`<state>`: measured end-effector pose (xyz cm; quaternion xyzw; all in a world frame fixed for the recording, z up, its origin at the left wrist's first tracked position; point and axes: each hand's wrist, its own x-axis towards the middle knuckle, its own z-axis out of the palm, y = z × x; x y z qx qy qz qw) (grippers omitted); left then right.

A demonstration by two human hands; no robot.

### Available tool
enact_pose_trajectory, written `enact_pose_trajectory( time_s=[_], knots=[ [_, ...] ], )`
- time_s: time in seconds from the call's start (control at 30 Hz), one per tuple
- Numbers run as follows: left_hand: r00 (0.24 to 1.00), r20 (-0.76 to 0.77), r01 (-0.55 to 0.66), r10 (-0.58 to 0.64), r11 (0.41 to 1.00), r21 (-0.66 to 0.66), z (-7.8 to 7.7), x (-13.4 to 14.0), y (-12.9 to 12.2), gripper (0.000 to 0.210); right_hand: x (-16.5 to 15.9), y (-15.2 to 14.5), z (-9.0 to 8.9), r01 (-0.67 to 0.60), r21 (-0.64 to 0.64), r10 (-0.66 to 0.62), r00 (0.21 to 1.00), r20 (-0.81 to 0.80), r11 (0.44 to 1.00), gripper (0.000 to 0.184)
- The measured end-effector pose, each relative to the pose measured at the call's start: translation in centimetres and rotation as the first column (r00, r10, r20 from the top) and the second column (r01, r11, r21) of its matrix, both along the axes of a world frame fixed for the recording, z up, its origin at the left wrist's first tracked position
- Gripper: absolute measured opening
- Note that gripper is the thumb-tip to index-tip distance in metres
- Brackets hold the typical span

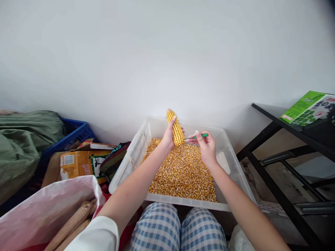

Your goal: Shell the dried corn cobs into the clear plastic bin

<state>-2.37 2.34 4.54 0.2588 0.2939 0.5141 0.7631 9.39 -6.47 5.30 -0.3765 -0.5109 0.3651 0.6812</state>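
My left hand (pixel 169 134) is wrapped round an ear of dried corn (pixel 176 128), held tilted above the far part of a clear plastic bin. The ear is covered in yellow kernels over the side I see. In my right hand (pixel 205 144) is a screwdriver (pixel 204 135) with a green handle, its thin metal shaft reaching left to the lower end of the ear. Whether the tip goes between the kernels is too small to tell. Beneath both hands, loose corn kernels (pixel 183 174) lie heaped in the plastic bin (pixel 237 174).
To the left, a woven sack (pixel 73 188) holds bare-looking cobs (pixel 75 223). Behind it are an orange packet (pixel 78 164), a dark mesh bag (pixel 115 162) and a blue crate (pixel 78 127) under green cloth (pixel 28 139). A black metal frame (pixel 272 170) with a green box (pixel 306 108) stands right.
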Motion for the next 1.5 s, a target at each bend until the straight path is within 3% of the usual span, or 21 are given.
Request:
enact_pose_trajectory(
  time_s=[0.73,0.93,1.13,1.5],
  knots=[
    [0.993,-0.087,-0.072,0.076,0.996,0.046,0.4,-0.2,-0.3,0.057,-0.7,-0.8,-0.9,0.041,0.02,-0.042,0.996,0.082,0.999,0.02],
    [0.998,-0.056,-0.028,0.029,0.999,0.032,0.7,-0.4,-0.5,0.056,-0.7,-0.7,-0.8,0.016,-0.012,-0.016,1.0,-0.023,1.0,0.02],
    [0.995,-0.071,-0.067,0.069,0.997,0.035,0.5,-0.2,-0.5,0.056,-0.8,-1.0,-0.5,0.04,0.02,-0.041,0.997,0.061,0.999,0.02],
    [0.992,-0.129,0.009,0.004,0.994,0.106,-0.1,-0.2,-0.4,0.05,-0.3,-0.2,-0.9,-0.051,-0.057,0.051,0.999,0.01,0.997,0.026]
  ],
)
